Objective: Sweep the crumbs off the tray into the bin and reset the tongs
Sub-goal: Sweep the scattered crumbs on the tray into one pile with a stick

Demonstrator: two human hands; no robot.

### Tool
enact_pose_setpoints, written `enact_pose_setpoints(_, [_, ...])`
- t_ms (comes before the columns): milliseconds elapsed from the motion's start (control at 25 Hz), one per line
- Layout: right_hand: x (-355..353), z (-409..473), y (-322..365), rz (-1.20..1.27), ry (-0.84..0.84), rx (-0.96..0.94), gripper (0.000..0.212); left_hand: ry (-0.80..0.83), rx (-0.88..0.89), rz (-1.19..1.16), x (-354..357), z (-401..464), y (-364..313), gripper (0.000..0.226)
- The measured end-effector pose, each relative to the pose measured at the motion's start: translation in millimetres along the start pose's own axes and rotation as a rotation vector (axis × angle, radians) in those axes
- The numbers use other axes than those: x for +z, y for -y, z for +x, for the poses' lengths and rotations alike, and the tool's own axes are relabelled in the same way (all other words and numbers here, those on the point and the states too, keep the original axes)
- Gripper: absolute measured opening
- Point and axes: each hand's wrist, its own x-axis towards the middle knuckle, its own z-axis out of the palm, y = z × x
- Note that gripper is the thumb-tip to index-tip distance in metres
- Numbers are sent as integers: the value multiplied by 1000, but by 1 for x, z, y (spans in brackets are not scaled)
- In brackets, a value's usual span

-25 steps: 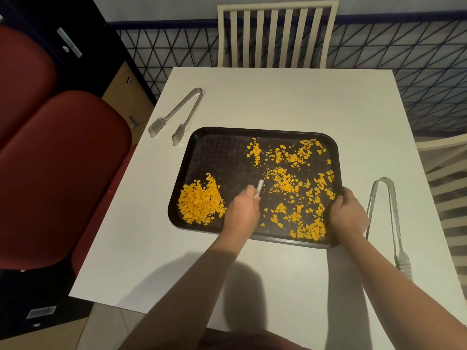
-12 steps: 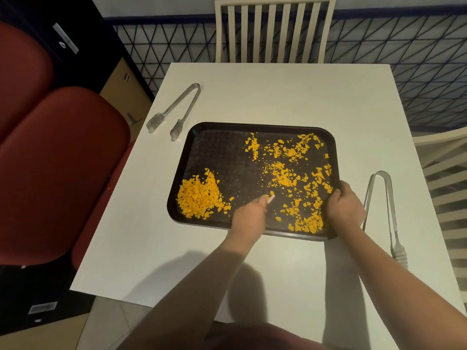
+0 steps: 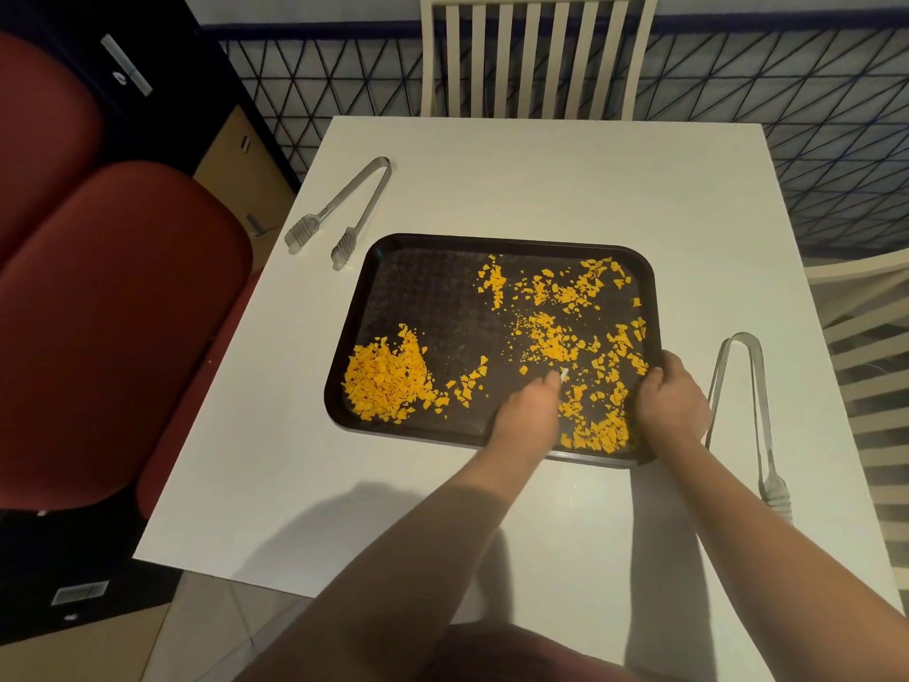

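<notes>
Overhead, white table [image 3: 541, 179] beside red seats [image 3: 98, 312]; right hand [image 3: 671, 403] gripping tray [image 3: 442, 438], left hand [image 3: 529, 415] pinching scraper [image 3: 564, 374].

I am looking at one dark tray [image 3: 354, 337] lying on one white worktop [image 3: 541, 179]. I am counting two pairs of metal tongs: one pair [image 3: 344, 209] beyond the tray's far left corner, one pair [image 3: 747, 411] beside its right edge. The orange crumbs are too many to number, but they are lying in one heaped pile [image 3: 386, 379] at the near left and one loose scatter [image 3: 565, 312] across the right half. Two pale slatted chairs are standing by: one [image 3: 536, 51] at the far side, one [image 3: 865, 347] on my right. Two hands, my left [image 3: 526, 415] and my right [image 3: 671, 401], are working at the tray.
</notes>
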Motion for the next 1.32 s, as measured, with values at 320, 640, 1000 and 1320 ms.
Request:
enact_pose_setpoints(320, [1, 1, -1, 4, -3, -2, 34, -238, -395, -74, -21, 1, 73, 34])
enact_pose_setpoints(640, [2, 1, 0, 9, -14, 10, 34, -166, -12, -203, -10, -20, 19, 19])
enact_pose_setpoints(1000, [-1, -2, 1, 13, -7, 11, 35, 28, 206, 43, -5, -21, 25, 18])
enact_pose_setpoints(1320, [0, 0, 1, 12, -7, 16, 35, -201, -107, 101, -19, -21, 67, 14])
